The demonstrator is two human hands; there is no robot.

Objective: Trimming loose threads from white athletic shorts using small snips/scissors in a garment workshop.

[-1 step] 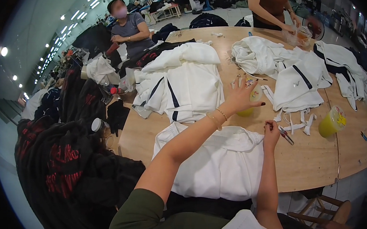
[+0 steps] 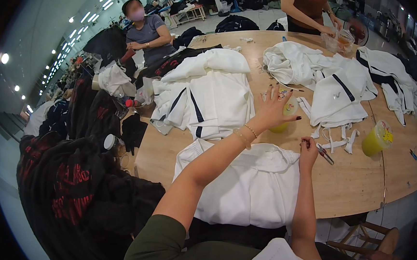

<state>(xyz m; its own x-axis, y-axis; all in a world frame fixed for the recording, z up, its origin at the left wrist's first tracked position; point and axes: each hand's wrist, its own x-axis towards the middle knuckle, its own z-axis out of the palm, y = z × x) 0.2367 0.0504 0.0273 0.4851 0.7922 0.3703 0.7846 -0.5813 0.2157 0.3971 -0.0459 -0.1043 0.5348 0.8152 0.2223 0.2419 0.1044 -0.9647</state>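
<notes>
The left hand [image 2: 273,107] is hanging over the round wooden table [image 2: 357,182] with fingers spread wide, gripping nothing, dark nail polish and thin gold bracelets showing at the wrist. Right under its fingertips a clear plastic cup of yellow-green drink [image 2: 285,117] is sitting, partly hidden by the palm, so can't say if they're touching. The right hand [image 2: 308,151] is curling closed, pinching the edge of a soft white garment [image 2: 251,185] that's lying flat and smooth in front of the person. Small metal snips [image 2: 324,154] are lying just beside that hand on the bare wood. A second yellow-green cup [image 2: 376,139] is standing further right, well apart. More white garments with dark stripes [image 2: 211,93] are piling up behind.
</notes>
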